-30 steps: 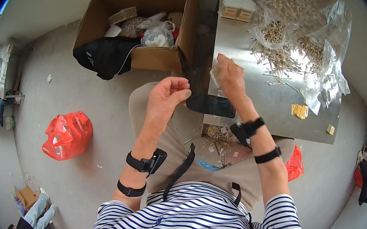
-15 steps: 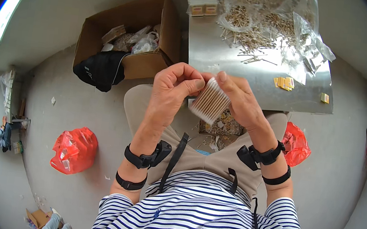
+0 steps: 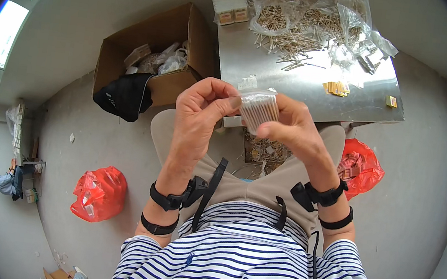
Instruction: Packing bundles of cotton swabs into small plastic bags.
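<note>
In front of my lap I hold a small see-through bag of cotton swabs (image 3: 259, 110), with thin wooden sticks lined up side by side inside. My right hand (image 3: 299, 132) grips it along the right side, thumb on the near face. At the upper left edge of the bag, my left hand (image 3: 200, 114) pinches with thumb and forefinger. The exact hold of the left fingertips on the plastic is partly hidden. Beyond both hands, on the metal table (image 3: 244, 58), lies a large heap of loose cotton swabs (image 3: 304, 29) with plastic bags around it.
White stacked packs (image 3: 227, 0) stand at the table's far left; yellow cards (image 3: 336, 88) lie near its front edge. An open cardboard box (image 3: 168, 91) with a black cloth is at left. Red bags (image 3: 99, 194) flank me. A bin of scraps (image 3: 267, 150) sits between my knees.
The bag has turned more upright, its top edge now facing away from me. My right thumb has moved from its top down to its lower face. The view has shifted slightly.
</note>
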The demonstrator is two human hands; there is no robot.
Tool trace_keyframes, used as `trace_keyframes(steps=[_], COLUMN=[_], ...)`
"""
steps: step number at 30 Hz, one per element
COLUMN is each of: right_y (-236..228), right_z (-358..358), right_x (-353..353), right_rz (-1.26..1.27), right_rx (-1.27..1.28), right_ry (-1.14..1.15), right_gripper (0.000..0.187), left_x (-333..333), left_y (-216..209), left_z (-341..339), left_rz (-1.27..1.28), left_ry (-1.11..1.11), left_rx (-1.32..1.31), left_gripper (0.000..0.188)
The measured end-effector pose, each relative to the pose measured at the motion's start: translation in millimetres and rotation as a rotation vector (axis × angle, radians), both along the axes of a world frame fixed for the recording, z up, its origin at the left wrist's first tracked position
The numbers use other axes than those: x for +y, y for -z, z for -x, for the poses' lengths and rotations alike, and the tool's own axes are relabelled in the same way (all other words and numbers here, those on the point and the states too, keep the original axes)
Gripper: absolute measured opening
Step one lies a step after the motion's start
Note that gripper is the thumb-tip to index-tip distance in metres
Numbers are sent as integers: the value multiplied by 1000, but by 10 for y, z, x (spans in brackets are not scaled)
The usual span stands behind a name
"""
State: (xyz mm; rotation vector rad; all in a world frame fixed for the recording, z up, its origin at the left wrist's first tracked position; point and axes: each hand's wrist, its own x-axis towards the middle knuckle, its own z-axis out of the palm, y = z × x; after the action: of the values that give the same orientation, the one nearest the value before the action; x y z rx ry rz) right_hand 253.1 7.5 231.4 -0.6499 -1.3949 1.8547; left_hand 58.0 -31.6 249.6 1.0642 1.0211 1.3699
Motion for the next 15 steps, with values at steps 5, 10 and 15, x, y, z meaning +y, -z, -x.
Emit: trace_keyframes(steps=[5, 10, 15], right_y=[105, 69, 24], right_z=[-22, -88, -104], right_x=[-145, -167, -183], right_rz=[77, -5, 10], right_rx=[59, -67, -93], right_ry=[109, 70, 44], right_gripper=[28, 24, 24], left_x=[-99, -88, -159], left_y=[-79, -204, -206], left_z=[-85, -9, -44], left_rz=[10, 7, -15], left_ry=[-21, 62, 29], left_rx=[89, 314, 518], left_gripper=[7, 3, 2])
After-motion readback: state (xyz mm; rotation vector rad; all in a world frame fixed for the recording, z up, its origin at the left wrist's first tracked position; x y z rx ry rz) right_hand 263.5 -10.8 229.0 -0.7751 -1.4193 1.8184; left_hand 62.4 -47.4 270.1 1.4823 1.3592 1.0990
